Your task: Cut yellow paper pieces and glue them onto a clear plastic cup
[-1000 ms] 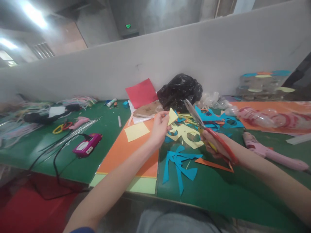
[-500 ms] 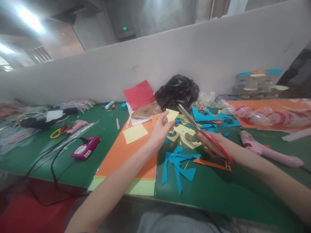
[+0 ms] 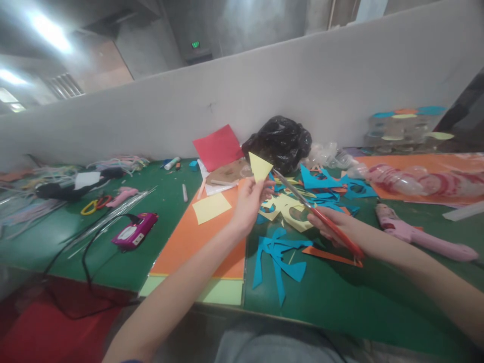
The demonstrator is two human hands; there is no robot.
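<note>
Between the thumb and fingers of my left hand (image 3: 247, 201) is a small piece of yellow paper (image 3: 260, 165), held up with a pointed corner at the top. My right hand (image 3: 333, 224) grips a pair of scissors (image 3: 325, 219) with red handles. Their blades look closed or nearly so, and the tips come close to the paper's right side; I cannot tell if they touch it. Below the hands lie yellow offcuts (image 3: 293, 209) with rounded holes and a heap of blue paper strips (image 3: 278, 257). A yellow sheet (image 3: 212, 207) rests on orange paper (image 3: 189, 247) left of my left hand.
A pink glue gun (image 3: 419, 237) lies at right, near plastic bottles (image 3: 427, 181). Behind are a black plastic bag (image 3: 280, 141) and red paper (image 3: 218, 147). At left sit a purple power box (image 3: 135, 232) with black cables and yellow-handled scissors (image 3: 89, 207).
My left hand has turned the yellow paper so that a corner points up, and has shifted slightly left and down. The scissors' blades have dropped a little and look more closed.
</note>
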